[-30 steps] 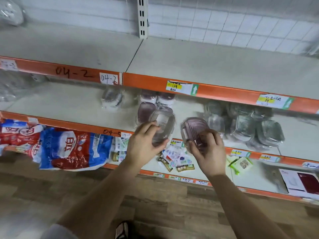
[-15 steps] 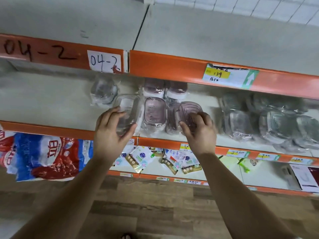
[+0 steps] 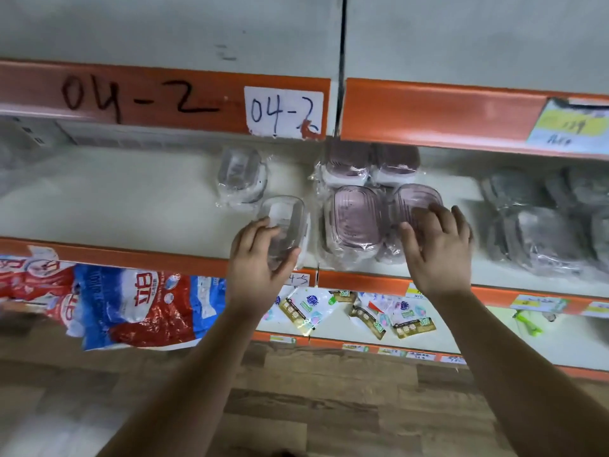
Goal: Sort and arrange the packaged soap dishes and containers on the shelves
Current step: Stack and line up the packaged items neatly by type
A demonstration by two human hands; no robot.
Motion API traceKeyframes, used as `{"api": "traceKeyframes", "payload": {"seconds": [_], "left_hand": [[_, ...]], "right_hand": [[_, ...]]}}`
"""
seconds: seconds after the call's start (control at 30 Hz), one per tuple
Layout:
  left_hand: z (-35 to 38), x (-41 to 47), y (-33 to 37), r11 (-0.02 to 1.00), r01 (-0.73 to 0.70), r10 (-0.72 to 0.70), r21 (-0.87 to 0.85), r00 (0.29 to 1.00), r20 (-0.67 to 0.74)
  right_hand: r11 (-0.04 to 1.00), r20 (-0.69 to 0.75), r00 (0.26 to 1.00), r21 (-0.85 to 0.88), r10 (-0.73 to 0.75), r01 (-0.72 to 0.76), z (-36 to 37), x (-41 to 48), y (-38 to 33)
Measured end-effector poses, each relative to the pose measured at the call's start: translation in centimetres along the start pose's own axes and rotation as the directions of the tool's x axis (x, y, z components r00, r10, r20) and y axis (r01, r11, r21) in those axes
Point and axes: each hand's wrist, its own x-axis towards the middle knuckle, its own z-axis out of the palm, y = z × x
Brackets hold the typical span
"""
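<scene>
1. The shelf edge strip (image 3: 164,94) is orange, with black handwriting.
2. The paper label (image 3: 283,112) is white, with dark blue numerals.
3. The clear soap dish (image 3: 285,222) is colourless.
4. The pink soap dishes (image 3: 354,219) are translucent dusty pink, with ringed lines.
5. The grey containers (image 3: 540,232) are smoky grey.
6. The bag (image 3: 131,308) is red, blue and white.
7. The floor (image 3: 313,407) is brown wood-grain.

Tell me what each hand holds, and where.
Left hand grips the clear soap dish by its near end. Right hand only rests on the pink soap dish.

The left hand (image 3: 260,268) grips a clear dish (image 3: 284,219); right hand (image 3: 435,255) (fingers spread) rests on pink dish (image 3: 416,200).
</scene>
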Motion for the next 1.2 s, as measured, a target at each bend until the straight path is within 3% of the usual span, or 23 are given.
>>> {"api": "traceKeyframes", "payload": {"seconds": [0.27,0.4,0.57,0.8,1.0,1.2], "left_hand": [[2.1,2.4,-3.7,0.988,0.080,-0.109,0.133,0.969,0.222],[3.6,2.9,-5.7,0.960,0.019,-0.132,0.279,0.910,0.394],[3.2,0.7,-6.8,0.956,-0.103,0.009,0.276,0.947,0.321],[4.1,1.2,-7.2,0.946,-0.221,0.122,0.237,0.920,0.373],[6.0,3.8,-6.6,0.930,-0.190,0.031,0.315,0.894,0.447],[6.6,3.8,-6.0,0.906,-0.285,0.106,0.313,0.869,0.484]], "right_hand": [[0.970,-0.108,0.973,0.108,-0.205,0.217,0.9,0.8,-5.3],[0.961,-0.082,0.965,0.106,-0.247,0.255,1.7,0.8,-7.1],[0.959,-0.053,0.965,0.112,-0.258,0.262,2.9,0.3,-8.3],[0.958,-0.087,0.964,0.120,-0.252,0.261,4.0,-0.4,-8.7],[0.962,-0.054,0.971,0.131,-0.234,0.239,4.3,-0.4,-8.4],[0.967,-0.036,0.976,0.133,-0.216,0.219,4.4,-0.3,-8.2]]}}
